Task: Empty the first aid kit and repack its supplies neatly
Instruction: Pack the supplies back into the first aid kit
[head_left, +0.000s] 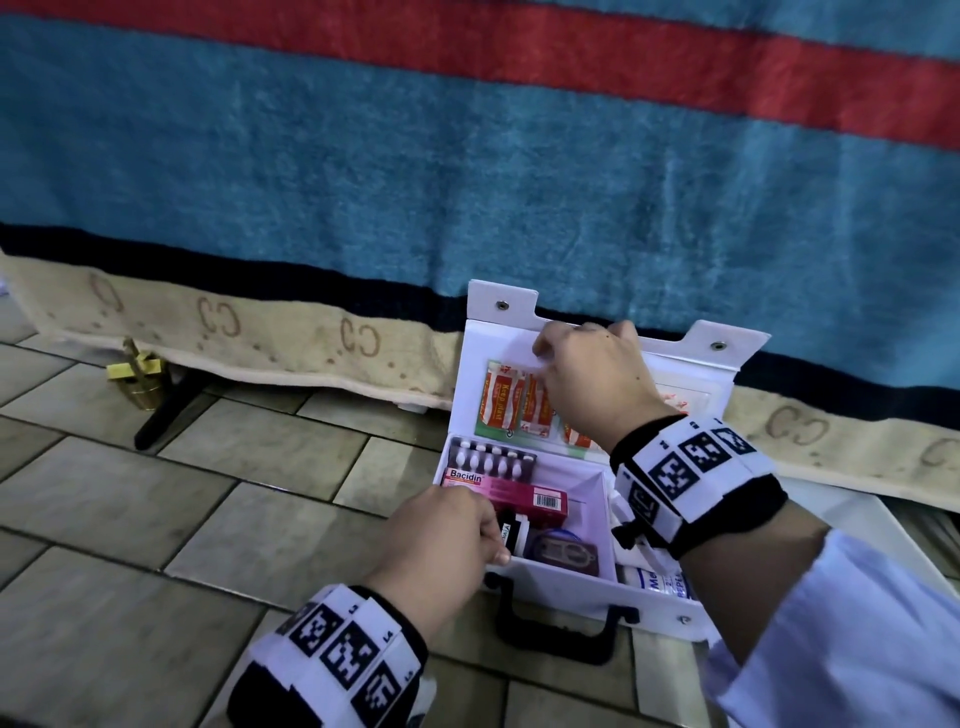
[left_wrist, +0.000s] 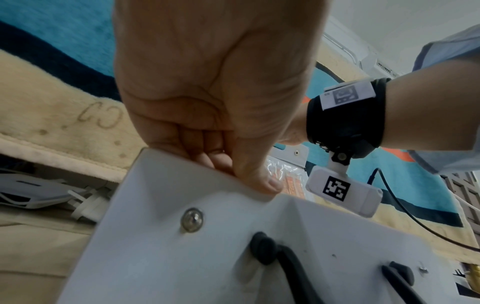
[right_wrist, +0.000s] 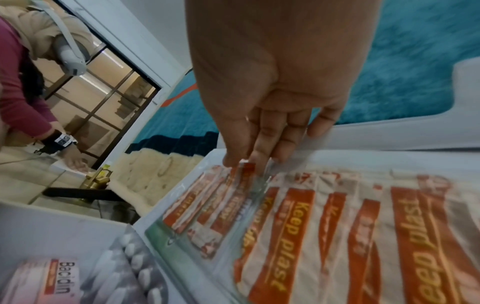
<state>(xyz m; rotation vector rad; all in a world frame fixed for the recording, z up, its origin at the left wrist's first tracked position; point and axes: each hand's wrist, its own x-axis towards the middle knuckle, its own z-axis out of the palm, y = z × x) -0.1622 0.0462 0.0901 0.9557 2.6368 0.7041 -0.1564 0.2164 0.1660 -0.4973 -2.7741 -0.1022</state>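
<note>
Two hands worked open first aid kit (head_left: 550, 597) on tiled floor: left hand (head_left: 441, 540) gripped front wall, right hand (right_wrist: 262, 127) pinched plaster strip (right_wrist: 245, 167) in lid pocket. Best: steady box, draw strip straight up, avoid dragging neighbours.

- The right hand (right_wrist: 275, 86) reaches down to the plaster strips (right_wrist: 298, 226).
- Its fingertips (right_wrist: 262, 160) pinch the top of one orange and white strip (right_wrist: 245, 167).
- The strips say "Keep plast" and sit under clear plastic in the white lid (right_wrist: 405, 139).
- A pink box (right_wrist: 44, 281) says "Bacidin".
- A silver pill pack (right_wrist: 124, 267) lies just beside the box.
- A blue fuzzy blanket (right_wrist: 415, 61) is behind the lid.
</note>
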